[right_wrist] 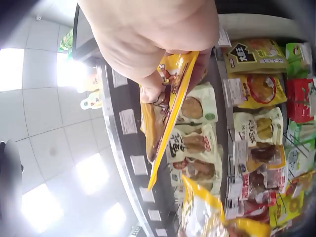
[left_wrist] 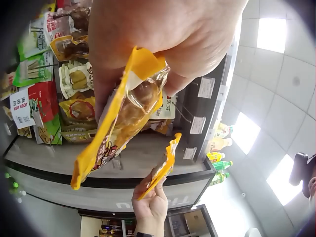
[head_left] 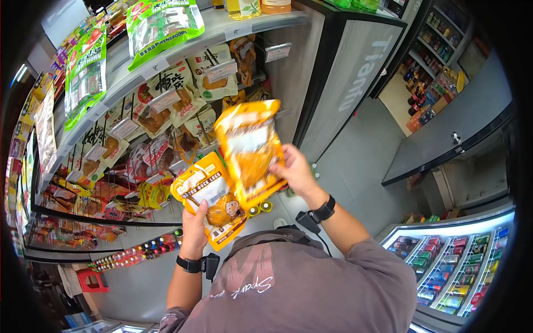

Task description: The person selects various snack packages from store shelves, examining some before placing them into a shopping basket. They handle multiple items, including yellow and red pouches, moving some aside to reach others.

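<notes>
My left hand [head_left: 194,230] grips the lower left edge of a yellow duck leg packet [head_left: 216,202], thumb lying on its printed front. A second yellow packet [head_left: 250,147], with a pale label patch and a see-through window, is pinched at its right edge by my right hand [head_left: 298,173]. In the head view this second packet stands higher and overlaps the first. From the left wrist view, the duck leg packet [left_wrist: 133,106] hangs below the left hand [left_wrist: 163,29]. In the right wrist view, the right thumb presses on the second packet's face [right_wrist: 165,106].
A curved snack shelf [head_left: 150,66] with hanging packets [head_left: 158,114] and price tags stands ahead and to the left. Green hawthorn bags [head_left: 164,28] lie on its top. A grey cabinet panel [head_left: 347,72] is at right, a lit drinks fridge [head_left: 444,272] lower right.
</notes>
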